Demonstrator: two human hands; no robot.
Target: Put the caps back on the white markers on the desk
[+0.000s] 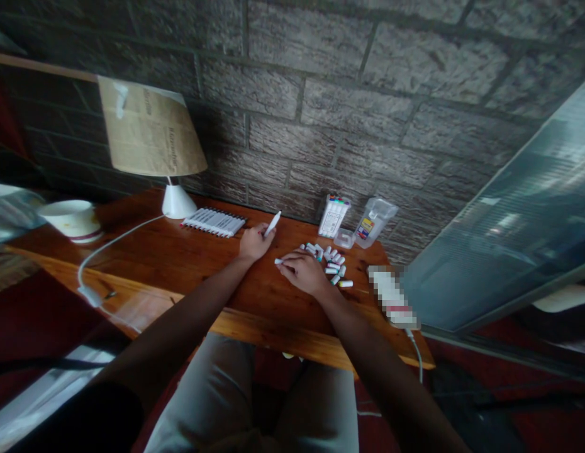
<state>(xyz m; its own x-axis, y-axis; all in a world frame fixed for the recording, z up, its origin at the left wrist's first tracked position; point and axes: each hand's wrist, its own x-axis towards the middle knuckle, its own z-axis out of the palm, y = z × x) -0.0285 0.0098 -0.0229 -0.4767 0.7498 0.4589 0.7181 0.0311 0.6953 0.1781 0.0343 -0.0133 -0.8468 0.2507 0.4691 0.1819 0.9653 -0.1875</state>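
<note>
At frame centre, your left hand (255, 243) grips a white marker (273, 223), its long axis slanting toward the upper right; below and apart from it, your right hand (300, 270) pinches a small white cap (278, 261), left of the loose caps (333, 270).

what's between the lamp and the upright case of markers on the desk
In the head view, a row of markers beside the lamp, then the left hand holding a white marker.
</note>
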